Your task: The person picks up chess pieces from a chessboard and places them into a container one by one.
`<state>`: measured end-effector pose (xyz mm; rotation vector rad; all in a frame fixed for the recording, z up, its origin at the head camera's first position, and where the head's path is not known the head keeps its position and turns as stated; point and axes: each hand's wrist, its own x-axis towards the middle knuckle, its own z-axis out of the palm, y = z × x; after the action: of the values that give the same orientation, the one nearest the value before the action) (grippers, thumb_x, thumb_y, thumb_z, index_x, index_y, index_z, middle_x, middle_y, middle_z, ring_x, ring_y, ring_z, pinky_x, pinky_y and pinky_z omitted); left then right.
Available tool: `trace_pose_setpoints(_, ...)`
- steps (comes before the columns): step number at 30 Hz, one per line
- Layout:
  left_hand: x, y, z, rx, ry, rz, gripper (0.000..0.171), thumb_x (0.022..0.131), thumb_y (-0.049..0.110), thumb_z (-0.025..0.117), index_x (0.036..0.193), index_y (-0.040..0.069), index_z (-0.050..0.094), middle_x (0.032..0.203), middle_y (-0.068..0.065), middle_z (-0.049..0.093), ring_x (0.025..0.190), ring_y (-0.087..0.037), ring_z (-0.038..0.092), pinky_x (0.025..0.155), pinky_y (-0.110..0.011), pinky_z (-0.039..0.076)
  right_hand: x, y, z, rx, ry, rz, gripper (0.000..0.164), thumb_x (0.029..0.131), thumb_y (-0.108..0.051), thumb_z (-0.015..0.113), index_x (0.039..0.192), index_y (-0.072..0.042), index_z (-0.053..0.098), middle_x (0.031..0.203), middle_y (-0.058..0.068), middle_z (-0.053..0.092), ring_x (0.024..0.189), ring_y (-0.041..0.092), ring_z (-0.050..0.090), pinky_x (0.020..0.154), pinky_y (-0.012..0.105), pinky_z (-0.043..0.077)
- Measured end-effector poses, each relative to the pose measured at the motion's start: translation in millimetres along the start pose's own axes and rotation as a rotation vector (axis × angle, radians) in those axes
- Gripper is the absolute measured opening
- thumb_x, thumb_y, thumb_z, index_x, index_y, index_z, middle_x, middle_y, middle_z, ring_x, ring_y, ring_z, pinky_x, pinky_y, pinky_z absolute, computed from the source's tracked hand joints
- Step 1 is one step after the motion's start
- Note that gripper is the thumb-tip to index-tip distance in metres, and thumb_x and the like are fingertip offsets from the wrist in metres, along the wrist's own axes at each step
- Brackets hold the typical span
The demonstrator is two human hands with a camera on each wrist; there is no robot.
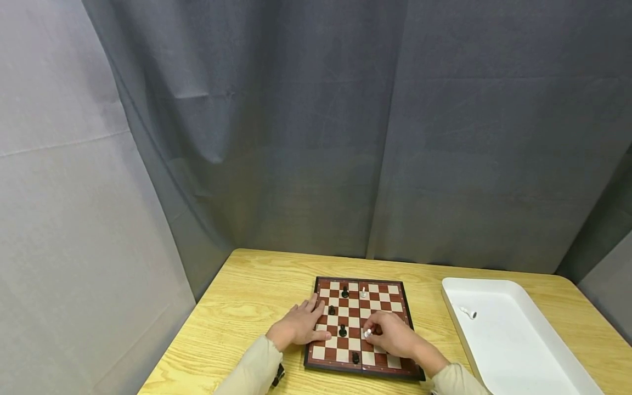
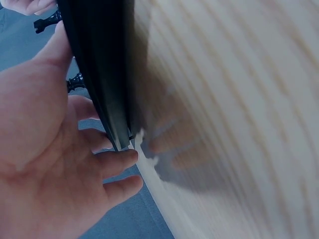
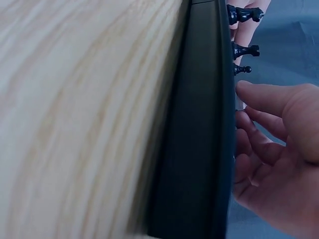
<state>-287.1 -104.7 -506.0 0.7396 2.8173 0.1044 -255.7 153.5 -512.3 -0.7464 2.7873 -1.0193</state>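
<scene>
A red-and-white checkered chessboard point(image 1: 385, 297) with a black rim lies on the table. My right hand point(image 1: 393, 334) pinches a small white chess piece point(image 1: 367, 333) low over the board's right half; the fingers hide much of it. My left hand point(image 1: 298, 323) lies spread along the left edge, thumb on the squares, some fingertips reaching past the rim in the left wrist view. Black pieces stand on the board, among them a rook point(image 3: 245, 50), a knight point(image 3: 244, 14) and a pawn point(image 3: 242, 69). Another white piece point(image 1: 363, 293) stands near the far side.
To the right, a shallow white tray point(image 1: 530, 334) holds a white chess piece point(image 1: 468, 312) lying on its side. The wooden table point(image 1: 276, 274) reaches back to a grey curtain point(image 1: 316, 164), with a pale panel point(image 1: 74, 219) at the left.
</scene>
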Motion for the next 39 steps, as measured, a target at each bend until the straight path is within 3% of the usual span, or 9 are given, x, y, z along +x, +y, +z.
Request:
trace_pose_setpoints(17, 0.1, 0.1, -0.3, -0.013, -0.006, 0.006, 0.086, 0.087, 0.065, 0.047, 0.152, 0.013, 0.024, 0.157, -0.014, 0.010, 0.138, -0.034, 0.025, 0.110, -0.048, 0.024, -8, 6, -16, 0.055, 0.011, 0.009, 0.004, 0.088, -0.009, 0.067, 0.092, -0.011, 0.065, 0.083, -0.007, 0.059, 0.071, 0.007, 0.053, 0.059, 0.025, 0.046)
trace_pose_setpoints(39, 0.3, -3.0, 1.6, 0.011, 0.002, 0.012, 0.086, 0.087, 0.065, 0.046, 0.152, 0.013, 0.024, 0.156, -0.014, 0.012, 0.137, -0.034, 0.026, 0.109, -0.048, 0.026, -25, 22, -62, 0.022, 0.092, -0.025, 0.008, 0.089, -0.008, 0.065, 0.097, -0.006, 0.064, 0.084, -0.005, 0.061, 0.074, 0.009, 0.056, 0.058, 0.025, 0.047)
